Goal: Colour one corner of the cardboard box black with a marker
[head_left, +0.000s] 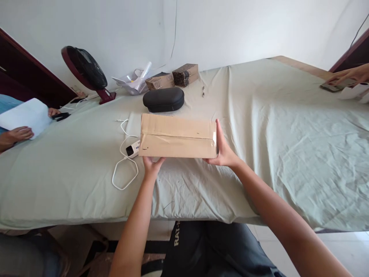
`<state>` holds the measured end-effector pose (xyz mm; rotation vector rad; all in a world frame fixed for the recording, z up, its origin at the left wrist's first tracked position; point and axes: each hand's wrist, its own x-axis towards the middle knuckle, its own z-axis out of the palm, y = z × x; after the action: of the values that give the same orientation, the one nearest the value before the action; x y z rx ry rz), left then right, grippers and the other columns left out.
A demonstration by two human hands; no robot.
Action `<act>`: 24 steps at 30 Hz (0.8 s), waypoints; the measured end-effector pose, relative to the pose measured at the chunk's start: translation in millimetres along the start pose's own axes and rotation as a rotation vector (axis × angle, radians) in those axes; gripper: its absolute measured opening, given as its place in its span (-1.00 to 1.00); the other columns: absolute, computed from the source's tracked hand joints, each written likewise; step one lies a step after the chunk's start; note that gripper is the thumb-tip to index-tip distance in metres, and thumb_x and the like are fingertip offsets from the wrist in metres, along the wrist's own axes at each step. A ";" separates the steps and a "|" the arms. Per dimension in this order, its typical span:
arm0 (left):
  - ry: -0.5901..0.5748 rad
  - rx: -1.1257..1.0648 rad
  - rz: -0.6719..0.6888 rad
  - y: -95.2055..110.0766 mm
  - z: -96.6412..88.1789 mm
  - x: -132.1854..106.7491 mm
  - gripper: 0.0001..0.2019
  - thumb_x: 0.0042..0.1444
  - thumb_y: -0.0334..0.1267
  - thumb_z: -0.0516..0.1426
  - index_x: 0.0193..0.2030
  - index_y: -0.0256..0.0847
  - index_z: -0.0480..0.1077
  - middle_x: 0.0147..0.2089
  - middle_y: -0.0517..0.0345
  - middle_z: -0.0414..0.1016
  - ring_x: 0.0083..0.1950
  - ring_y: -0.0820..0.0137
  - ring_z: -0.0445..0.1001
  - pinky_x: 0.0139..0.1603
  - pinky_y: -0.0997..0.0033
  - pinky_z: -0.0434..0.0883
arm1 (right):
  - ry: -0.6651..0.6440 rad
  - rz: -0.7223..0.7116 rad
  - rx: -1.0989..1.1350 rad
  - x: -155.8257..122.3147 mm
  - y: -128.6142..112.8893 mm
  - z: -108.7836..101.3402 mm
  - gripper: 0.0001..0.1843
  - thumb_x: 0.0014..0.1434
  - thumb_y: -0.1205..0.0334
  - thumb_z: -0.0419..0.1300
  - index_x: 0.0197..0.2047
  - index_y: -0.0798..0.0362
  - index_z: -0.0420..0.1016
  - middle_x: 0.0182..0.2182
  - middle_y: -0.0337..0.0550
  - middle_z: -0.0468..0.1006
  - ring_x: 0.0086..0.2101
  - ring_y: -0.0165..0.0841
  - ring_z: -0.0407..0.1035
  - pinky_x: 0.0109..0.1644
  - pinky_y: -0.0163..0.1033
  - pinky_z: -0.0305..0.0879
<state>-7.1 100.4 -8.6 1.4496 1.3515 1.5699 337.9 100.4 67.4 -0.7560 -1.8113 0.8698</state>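
Holding a cardboard box [177,129] with both hands, over the near middle of the cloth-covered tabletop [300,146], close in view to the near side of a black case [163,99]. Grasping low toward the left end with the left hand [153,165], with fingertips hidden by the cardboard; clasping the lower right corner with the right hand [224,152], with one digit upright along the end. Apparently raised, though impossible to confirm from this angle.

Liable to tip or slide at the left end, from support only low down there, or from uneven lifting between the hands. Liable also to drag the white cable [113,179], looped just left of the box, or bump the white block [136,146] partly hidden by the left end, in case of a low sideways shift. Possibly prone to parting along the lengthwise seam, given heavy contents or weak tape; impossible to judge for weight.

Showing no readable brand or label on the facing side, only small dark marks and shiny clear tape [214,138] at the right end. Unable to read the dark print on two smaller cartons [184,75] at the back, or the marking on the white block. Reading in pale capitals on the dark clothing [201,250] over the lap: "RAT-", then probably an N, cut short.
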 end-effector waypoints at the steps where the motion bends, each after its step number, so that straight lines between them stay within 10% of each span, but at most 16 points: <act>1: 0.079 0.023 0.039 1.1 -0.8 0.7 0.05 -0.25 0.33 0.51 0.36 -0.04 0.33 0.40 -0.17 0.45 0.60 -0.14 0.25 0.63 -0.24 0.19 | -0.011 -0.006 -0.027 0.0 1.3 -1.9 0.75 -0.12 -0.25 0.61 0.70 -0.12 -0.59 0.69 0.08 -0.38 0.63 0.20 -0.42 0.60 0.35 -0.02; 17: 0.228 0.116 0.247 -1.0 -6.3 -3.2 -0.24 -0.14 -0.01 0.53 0.21 -0.11 0.45 0.13 -0.09 0.59 0.41 -0.05 0.46 0.52 -0.11 0.37 | 0.004 -0.042 0.020 0.3 3.6 0.9 0.55 -0.11 -0.20 0.61 0.70 -0.20 -0.24 0.69 -0.02 -0.25 0.63 0.17 -0.39 0.60 0.41 -0.02; 24: 0.230 0.131 0.233 -2.7 -11.4 -1.6 -0.43 -0.11 -0.03 0.50 0.02 -0.14 0.51 0.03 -0.06 0.59 0.22 -0.02 0.56 0.43 -0.12 0.43 | 0.112 -0.077 -0.152 -0.7 9.1 7.6 0.32 0.07 -0.16 0.50 0.70 -0.24 -0.15 0.57 0.04 0.12 0.48 0.21 0.07 0.53 0.45 0.14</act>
<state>-18.1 96.6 -10.3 1.5908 1.4826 1.8752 332.1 103.2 57.4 -0.8090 -1.8083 0.6323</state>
